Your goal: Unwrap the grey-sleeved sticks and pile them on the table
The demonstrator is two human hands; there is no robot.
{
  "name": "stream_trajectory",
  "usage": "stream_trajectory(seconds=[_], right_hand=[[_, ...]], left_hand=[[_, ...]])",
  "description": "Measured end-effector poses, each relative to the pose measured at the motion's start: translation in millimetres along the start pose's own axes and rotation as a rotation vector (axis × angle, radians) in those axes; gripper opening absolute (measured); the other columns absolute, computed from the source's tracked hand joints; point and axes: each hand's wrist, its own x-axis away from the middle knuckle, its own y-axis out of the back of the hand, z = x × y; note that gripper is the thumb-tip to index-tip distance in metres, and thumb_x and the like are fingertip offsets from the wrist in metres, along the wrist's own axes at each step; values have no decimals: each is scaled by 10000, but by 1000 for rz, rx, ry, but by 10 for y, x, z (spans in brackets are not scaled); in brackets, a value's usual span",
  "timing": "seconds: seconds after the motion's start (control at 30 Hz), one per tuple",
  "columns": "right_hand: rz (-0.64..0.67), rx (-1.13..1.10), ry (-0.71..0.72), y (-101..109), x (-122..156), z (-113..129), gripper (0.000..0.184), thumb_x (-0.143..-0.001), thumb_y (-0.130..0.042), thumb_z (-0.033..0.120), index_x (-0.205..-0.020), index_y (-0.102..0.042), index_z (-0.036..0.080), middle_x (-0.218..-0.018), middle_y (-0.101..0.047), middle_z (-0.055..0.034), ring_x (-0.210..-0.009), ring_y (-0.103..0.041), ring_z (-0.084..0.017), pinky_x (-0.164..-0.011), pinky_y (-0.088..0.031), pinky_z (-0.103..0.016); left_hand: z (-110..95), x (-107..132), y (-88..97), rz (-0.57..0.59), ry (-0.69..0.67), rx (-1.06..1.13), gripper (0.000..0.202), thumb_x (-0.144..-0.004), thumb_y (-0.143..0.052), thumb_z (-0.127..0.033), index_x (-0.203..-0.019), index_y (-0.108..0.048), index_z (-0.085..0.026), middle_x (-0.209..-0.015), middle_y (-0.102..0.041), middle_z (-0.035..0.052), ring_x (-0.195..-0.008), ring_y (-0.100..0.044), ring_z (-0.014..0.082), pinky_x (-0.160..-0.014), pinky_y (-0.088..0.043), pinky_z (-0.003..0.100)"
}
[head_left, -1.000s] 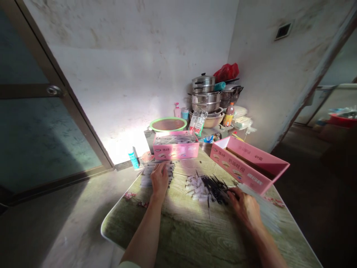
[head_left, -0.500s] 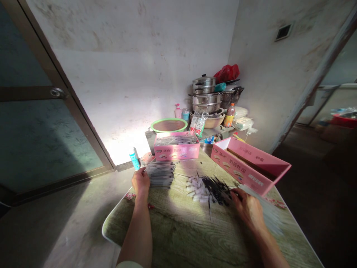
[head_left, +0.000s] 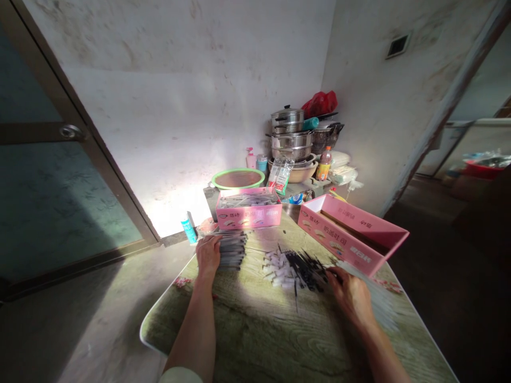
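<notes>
My left hand [head_left: 208, 255] lies over the left ends of a neat stack of thin grey tubes [head_left: 233, 251], its fingers curled and closed at their ends. Right of the stack, a loose heap spreads on the table: short white pieces [head_left: 275, 267] on its left and thin black sticks [head_left: 305, 268] on its right. At the heap's right edge my right hand [head_left: 352, 293] has its thumb and fingers pinched together on the end of a thin black stick. Beside and partly behind that hand lie long translucent tubes [head_left: 385, 304].
A pink box [head_left: 249, 217] filled with similar grey tubes stands at the table's back edge. Another pink box [head_left: 339, 240] sits tilted at the right. Behind them are a green-rimmed tray [head_left: 238, 179], stacked steel pots [head_left: 290, 141] and a bottle [head_left: 324, 164]. A blue tube-shaped container [head_left: 188, 230] stands at the left.
My left hand has moved from the stack's left edge further over the tubes. My right hand stays at the heap's right edge. The whole view has shifted slightly.
</notes>
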Motion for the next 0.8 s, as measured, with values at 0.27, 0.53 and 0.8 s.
stream_trajectory(seconds=[0.27,0.53,0.8], right_hand=[[-12,-1,7,21,3,17,363,-942,-441,387,-1038,-740,205,-853,-779,-92,-801,-727,-270,-627,-445,-296],[-45,-272,16,41,1,76,356,-903,-486,431,-943,-737,181,-818,-761,-103,-764,-702,-269,-655,-462,-315],[260,-982,-131,-61,51,307,537,-876,-467,673,-730,-620,180,-494,-603,-2,-362,-488,-112,-388,-338,-232]], left_hand=[[26,15,26,10,-2,8,236,-831,-569,-159,-934,-760,-251,-1005,-754,40,-980,-646,260,-929,-478,381],[-222,22,187,-79,-58,366,197,-870,-559,-276,-904,-747,-224,-965,-753,40,-964,-653,236,-922,-494,362],[-1167,404,-19,339,-299,776,173,-841,-603,-260,-866,-770,-223,-871,-735,50,-814,-686,214,-678,-551,312]])
